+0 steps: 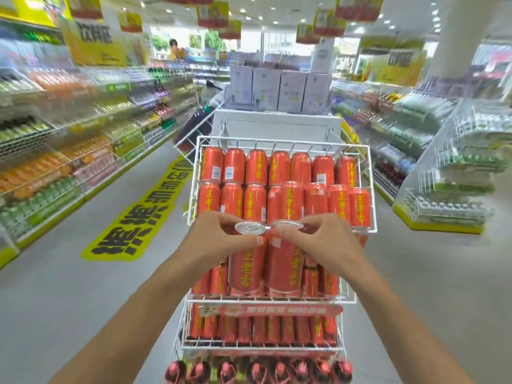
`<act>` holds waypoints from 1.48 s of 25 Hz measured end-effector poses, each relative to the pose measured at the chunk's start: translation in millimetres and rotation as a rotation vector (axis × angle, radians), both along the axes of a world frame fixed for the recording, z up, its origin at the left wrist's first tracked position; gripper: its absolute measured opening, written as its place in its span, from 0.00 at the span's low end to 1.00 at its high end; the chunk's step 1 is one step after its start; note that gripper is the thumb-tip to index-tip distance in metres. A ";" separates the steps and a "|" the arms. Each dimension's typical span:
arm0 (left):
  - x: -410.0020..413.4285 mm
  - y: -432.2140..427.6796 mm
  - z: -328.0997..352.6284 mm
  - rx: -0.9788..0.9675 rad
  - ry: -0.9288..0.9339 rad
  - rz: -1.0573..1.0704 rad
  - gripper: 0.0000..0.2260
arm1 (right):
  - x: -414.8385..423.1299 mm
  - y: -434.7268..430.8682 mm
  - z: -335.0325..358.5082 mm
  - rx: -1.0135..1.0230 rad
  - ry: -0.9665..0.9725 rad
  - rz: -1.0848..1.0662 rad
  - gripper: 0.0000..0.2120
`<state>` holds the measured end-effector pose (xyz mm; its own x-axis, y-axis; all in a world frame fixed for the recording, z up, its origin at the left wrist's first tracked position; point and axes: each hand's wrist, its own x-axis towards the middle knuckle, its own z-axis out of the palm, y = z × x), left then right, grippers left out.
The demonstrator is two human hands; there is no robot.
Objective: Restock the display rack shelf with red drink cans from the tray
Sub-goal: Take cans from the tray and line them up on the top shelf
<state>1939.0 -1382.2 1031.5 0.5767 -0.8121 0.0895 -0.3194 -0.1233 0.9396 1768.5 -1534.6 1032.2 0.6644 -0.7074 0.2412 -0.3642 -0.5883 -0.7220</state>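
Above the rack [277, 300], left hand [219, 239] and right hand [327, 239] are each gripping 1 can [246, 261] by its rim, held upright, side by side, likely for lowering into the shelf row.

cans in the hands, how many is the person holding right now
2. One red can hangs from the left hand, and a second red can hangs from the right hand. They are side by side in front of the white wire rack.
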 end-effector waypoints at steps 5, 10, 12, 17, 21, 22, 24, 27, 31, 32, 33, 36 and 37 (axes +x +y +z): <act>37.8 -58.0 7.4 -0.017 -0.037 0.218 0.18 | 63.9 -44.5 6.9 -0.203 0.022 -0.166 0.32; 78.5 -103.4 9.0 -0.014 -0.030 0.300 0.19 | 121.7 -73.7 15.8 -0.251 0.066 -0.231 0.30; 93.3 -115.7 5.5 0.005 -0.042 0.310 0.22 | 135.9 -80.2 13.8 -0.264 0.084 -0.264 0.30; 115.4 -131.8 -2.4 0.036 -0.032 0.288 0.29 | 149.4 -86.9 2.4 -0.262 0.119 -0.311 0.31; 124.9 -137.2 -4.4 0.031 -0.006 0.262 0.27 | 153.1 -84.3 0.0 -0.278 0.129 -0.349 0.32; 127.1 -138.4 -5.7 0.034 -0.006 0.247 0.26 | 152.4 -83.0 -0.3 -0.291 0.139 -0.361 0.32; 128.5 -140.5 -9.2 0.048 -0.017 0.226 0.25 | 151.5 -80.9 -1.9 -0.315 0.157 -0.374 0.32; 130.4 -143.8 -16.5 0.077 -0.023 0.236 0.25 | 150.9 -77.5 -5.1 -0.334 0.177 -0.388 0.31; 133.1 -147.9 -21.0 0.082 -0.026 0.269 0.24 | 153.5 -76.2 -15.1 -0.424 0.183 -0.415 0.34; 133.5 -148.5 -21.6 0.082 -0.035 0.268 0.24 | 153.9 -76.1 -18.8 -0.449 0.171 -0.423 0.34; 134.3 -149.1 -23.3 0.081 -0.048 0.265 0.25 | 154.8 -76.5 -23.1 -0.477 0.154 -0.434 0.34; 133.8 -150.4 -26.4 0.059 -0.067 0.278 0.28 | 158.2 -77.6 -30.2 -0.570 0.099 -0.468 0.31; 132.6 -150.5 -26.1 0.052 -0.069 0.293 0.28 | 159.4 -78.7 -31.7 -0.593 0.088 -0.478 0.31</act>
<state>2071.6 -1532.7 1005.3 0.7811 -0.6164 0.0995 -0.3263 -0.2670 0.9068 1927.8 -1613.3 1000.4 0.3529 -0.6916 0.6302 -0.7181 -0.6320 -0.2914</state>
